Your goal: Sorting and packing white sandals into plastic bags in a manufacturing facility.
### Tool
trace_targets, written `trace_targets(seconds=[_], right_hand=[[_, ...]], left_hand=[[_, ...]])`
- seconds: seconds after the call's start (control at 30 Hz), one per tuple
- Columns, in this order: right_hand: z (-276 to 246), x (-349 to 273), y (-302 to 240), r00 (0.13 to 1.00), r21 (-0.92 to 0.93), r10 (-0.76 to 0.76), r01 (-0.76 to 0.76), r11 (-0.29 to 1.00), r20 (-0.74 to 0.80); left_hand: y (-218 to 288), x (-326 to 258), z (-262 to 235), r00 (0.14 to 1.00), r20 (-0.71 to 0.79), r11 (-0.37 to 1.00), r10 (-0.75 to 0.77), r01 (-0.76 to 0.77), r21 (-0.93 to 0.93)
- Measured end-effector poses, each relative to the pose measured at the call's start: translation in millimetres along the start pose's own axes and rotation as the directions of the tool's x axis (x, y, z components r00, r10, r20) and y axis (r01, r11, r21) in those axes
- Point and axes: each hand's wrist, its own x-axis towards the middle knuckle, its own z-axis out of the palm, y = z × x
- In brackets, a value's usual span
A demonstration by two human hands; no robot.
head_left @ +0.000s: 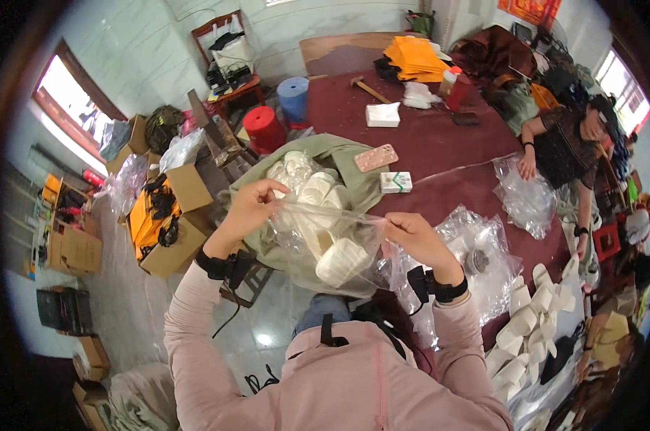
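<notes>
Between both hands, a clear plastic bag (335,248) hangs open over the lap, white rolls (341,261) inside. Left hand (249,208) and right hand (417,237) each pinch its rim. Behind, a green sack (353,161) brims with more rolls.

clear plastic bag (332,251) with white rolls inside, held up between left hand (249,208) and right hand (414,237). small white-green box (396,182) on the table (425,136), white box (383,115) farther back. open brown cardboard boxes (168,223) on the floor at left, orange and black contents. loose clear bags (526,197) on the table at right.
</notes>
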Motion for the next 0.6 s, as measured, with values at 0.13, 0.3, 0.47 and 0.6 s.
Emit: trace_targets(seconds=[0.13, 0.3, 0.47, 0.6], right_hand=[[23.5, 12.9, 6.3, 0.997, -0.042, 0.039, -0.036, 0.998, 0.071], [53.6, 39.8, 24.9, 0.993, -0.201, 0.066, -0.046, 0.978, 0.094], [70.2, 73.3, 19.3, 0.999, -0.544, 0.039, -0.028, 0.838, 0.009], [70.6, 108.7, 3.6, 0.986, -0.623, -0.114, 0.165, 0.765, 0.121]], left_hand=[[-32.7, -14.5, -28.4, 0.945, 0.274, 0.980, -0.178, 0.196, -0.039], [-133.6, -15.6, -68.6, 0.695, 0.514, 0.777, -0.503, 0.624, -0.083], [-299.2, 3.3, -76.1, 0.763, -0.039, 0.721, -0.645, 0.624, 0.300], [-457.8, -28.1, -74.8, 0.905, -0.048, 0.729, -0.423, 0.372, 0.575]])
